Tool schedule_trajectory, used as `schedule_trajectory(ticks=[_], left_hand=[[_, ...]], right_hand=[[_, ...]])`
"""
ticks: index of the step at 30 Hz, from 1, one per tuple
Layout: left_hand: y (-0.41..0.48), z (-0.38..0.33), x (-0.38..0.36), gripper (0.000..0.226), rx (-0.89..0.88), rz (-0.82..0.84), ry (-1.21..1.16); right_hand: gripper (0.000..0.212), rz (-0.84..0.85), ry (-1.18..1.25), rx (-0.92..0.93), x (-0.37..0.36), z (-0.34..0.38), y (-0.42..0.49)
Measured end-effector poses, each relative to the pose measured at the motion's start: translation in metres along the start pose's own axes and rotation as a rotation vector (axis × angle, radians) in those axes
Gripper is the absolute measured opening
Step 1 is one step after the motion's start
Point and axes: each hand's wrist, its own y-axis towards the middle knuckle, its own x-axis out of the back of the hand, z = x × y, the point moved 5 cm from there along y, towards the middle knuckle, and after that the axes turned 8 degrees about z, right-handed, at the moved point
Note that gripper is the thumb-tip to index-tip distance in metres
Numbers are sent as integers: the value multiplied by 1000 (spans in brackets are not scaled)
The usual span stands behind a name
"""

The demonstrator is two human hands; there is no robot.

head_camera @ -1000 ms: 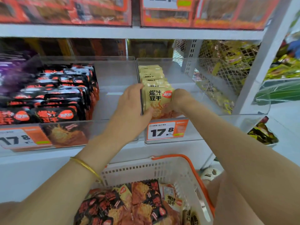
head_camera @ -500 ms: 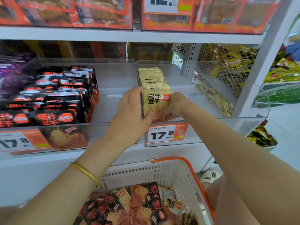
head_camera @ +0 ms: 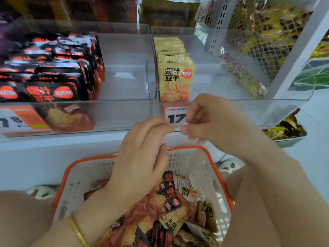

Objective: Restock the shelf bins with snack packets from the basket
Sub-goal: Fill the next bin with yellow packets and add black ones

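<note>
Both empty and loosely curled — the left hand (head_camera: 140,157) hangs straight above the snack packets (head_camera: 160,211) in the basket (head_camera: 201,173), nearer them than the right hand (head_camera: 211,122).

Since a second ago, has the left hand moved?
Yes. The left hand dropped from the yellow packets to below the bin's price tag, over the basket.

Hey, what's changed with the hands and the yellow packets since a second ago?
Both hands let go of the front yellow packet and drew back out of the right bin, toward the person. The left hand now hovers over the basket, the right hand in front of the price tag; neither visibly holds anything. The yellow row stays upright in its bin; the black packets are unmoved.
</note>
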Motion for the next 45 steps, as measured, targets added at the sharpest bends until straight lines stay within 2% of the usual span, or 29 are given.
schedule_trajectory(ticks=[2,4,6,8,11,12,15,19,22,23,27,29,31,34,36,37,39,42,45], left_hand=[[-23,19,-33,33,49,184,25],[-39,41,-64,35,141,391,69],[-47,57,-82,38,244,540,75],[-53,66,-92,34,307,630,73],[-56,72,-99,33,328,665,100],[-57,73,-100,32,335,667,93],[-59,76,-102,32,342,653,67],[-57,78,-104,31,360,657,38],[-57,75,-109,33,368,701,5],[-58,74,-111,35,372,717,-8],[-63,58,-118,58,332,756,-49],[-63,50,-116,66,303,713,-43],[-59,45,-108,60,264,628,-2],[-52,48,-89,35,304,488,-83],[-46,57,-73,24,478,418,-262],[-43,60,-67,21,561,397,-371],[-36,58,-54,27,653,367,-586],[-24,45,-35,33,667,352,-821],[-3,28,-9,34,577,317,-877]], right_hand=[[13,304,-139,-202,-50,-38,13],[5,466,-264,-343,-90,-86,36],[7,530,-433,-418,-120,-140,53],[27,545,-555,-499,-143,-193,53],[38,624,-498,-655,-173,-248,29],[36,674,-601,-610,-182,-255,23],[31,638,-661,-620,-198,-268,20],[27,660,-679,-638,-178,-234,38],[13,572,-666,-641,-153,-198,54],[16,544,-673,-590,-143,-185,58],[22,419,-512,-538,-106,-145,54],[21,416,-147,-544,-101,-130,40],[7,411,199,-536,-101,-118,26],[28,330,424,-506,-99,-109,15],[51,216,401,-509,-86,-110,11],[56,182,346,-484,-79,-109,10],[49,216,338,-386,-74,-102,5],[22,346,389,-191,-70,-77,-5],[25,380,446,-23,-45,-41,-9]])
